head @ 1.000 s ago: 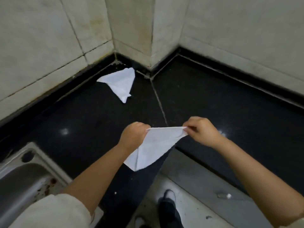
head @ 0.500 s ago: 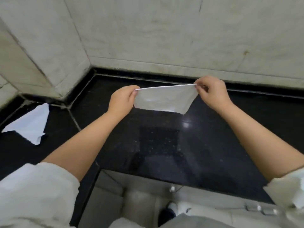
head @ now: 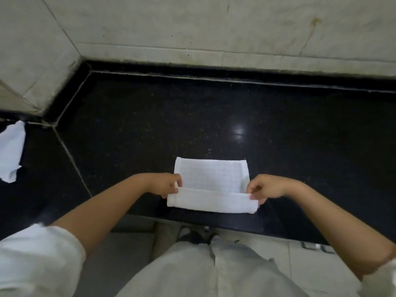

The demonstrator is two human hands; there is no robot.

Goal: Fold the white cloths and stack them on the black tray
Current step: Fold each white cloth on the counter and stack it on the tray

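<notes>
The left hand [head: 169, 185] and the right hand [head: 260, 189] each pinch an end of the white cloth [head: 211, 185], which lies on the black counter [head: 192, 116], probably to keep its near edge even for folding.

My left hand [head: 166, 185] and right hand [head: 264, 187] are bare, no rings, no watch, no gloves. Both forearms are uncovered. My sleeves are off-white and loose, pushed up past the elbows, the left sleeve [head: 38, 260] bunched in soft folds, the right sleeve [head: 383, 277] only partly in view. Off-white trousers [head: 205, 271] below, dark shoes [head: 192, 236] with pale toes.
</notes>
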